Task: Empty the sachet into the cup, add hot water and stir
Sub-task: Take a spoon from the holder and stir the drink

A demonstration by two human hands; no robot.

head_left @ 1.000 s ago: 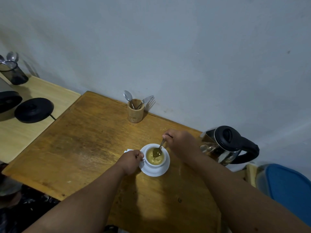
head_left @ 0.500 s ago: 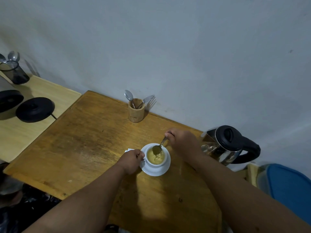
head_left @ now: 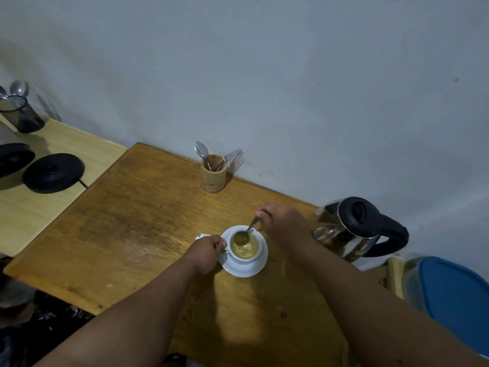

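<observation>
Wooden surface (head_left: 132, 234); left hand (head_left: 205, 251) fingers curled on cup (head_left: 244, 251) handle; right hand (head_left: 284, 225) fingers pinching spoon (head_left: 244, 234); brisk stirring could slop liquid onto saucer (head_left: 244, 268).

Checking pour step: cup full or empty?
Filled: the cup on its saucer holds yellowish liquid near the rim, spoon bowl dipped in.

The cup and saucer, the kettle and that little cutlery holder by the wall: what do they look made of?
Cup and saucer: likely glazed ceramic, plain smooth white. Kettle: its body mirrors its surroundings, so probably polished steel, possibly part glass; the lid and handle look like black plastic. Cutlery holder: matte tan with a grain, probably wood or bamboo.
</observation>
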